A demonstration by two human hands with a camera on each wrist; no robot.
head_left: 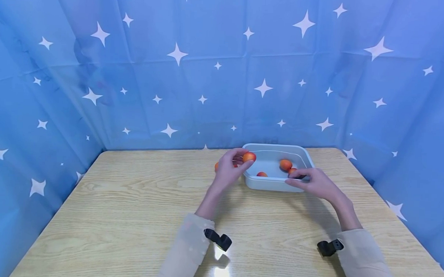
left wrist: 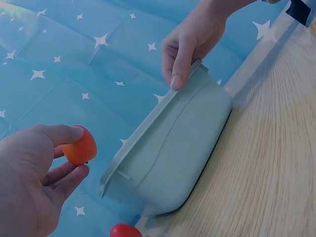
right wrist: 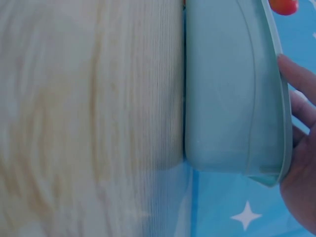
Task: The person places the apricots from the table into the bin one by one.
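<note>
Left hand (head_left: 226, 169): pinching a red-orange fruit (head_left: 249, 157) between thumb and fingers.
Held fruit: raised above the tabletop (head_left: 131, 208), near the container's left end.
Right hand (head_left: 317, 183): grasping the near rim of the pale blue container (head_left: 271, 185), toward its right end.
Container: upright on the far part of the tabletop, right of centre.
Fruits inside (head_left: 285, 164): two at right, one by the near wall, partly hidden.
Other fruit (head_left: 216, 167): left of the container, partly behind the left hand.
Backdrop (head_left: 216, 101): blue, white-starred cloth.
</note>
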